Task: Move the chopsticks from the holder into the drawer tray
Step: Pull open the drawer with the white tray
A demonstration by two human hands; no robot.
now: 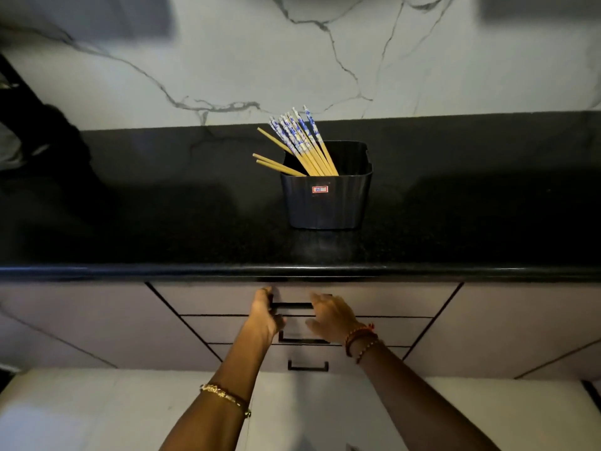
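A black plastic holder (327, 203) with a small red-framed label stands on the black countertop (195, 229). Several wooden chopsticks (300, 144) with blue-and-white patterned tops lean out of it to the upper left. Below the counter edge, the top drawer (208, 297) is closed, so no tray shows. My left hand (264, 315) curls around the left end of that drawer's black handle (292, 305). My right hand (330, 315) hovers by the handle's right end with its fingers spread, holding nothing.
Two more drawers with black handles (307, 366) sit under the top one, flanked by pale cabinet doors (81, 320). A marble-patterned wall (292, 53) rises behind the counter. A dark shape (42, 138) lies at the counter's far left.
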